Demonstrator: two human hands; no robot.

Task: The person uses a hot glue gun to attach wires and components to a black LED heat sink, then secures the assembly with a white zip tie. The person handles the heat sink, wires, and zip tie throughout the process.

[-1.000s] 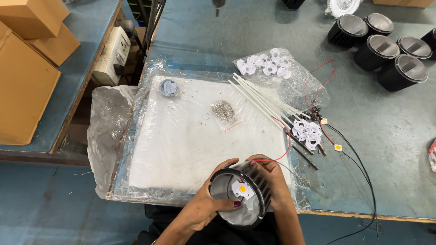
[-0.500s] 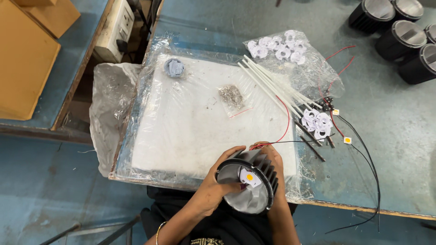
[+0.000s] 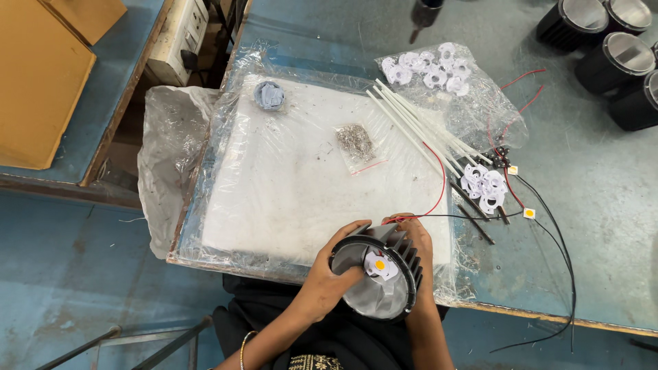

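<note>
Gripping black finned lamp housing [image 3: 384,284], both hands [image 3: 329,274].

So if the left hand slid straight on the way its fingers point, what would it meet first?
The left hand points right, across the lamp housing it grips. It would first meet the small white holder with the yellow chip inside, though depth is unclear; the right hand lies beyond.

One view only, from a camera on the person's head, looking steeply down and slightly forward. It sits close above the white pad [image 3: 295,178], which fills the middle of the picture. Nearest the lens, at the pad's near edge, are the left hand [image 3: 327,275] and right hand [image 3: 419,241]. Beyond the pad's far right corner, black housings [image 3: 603,41] are cut by the frame.
</note>
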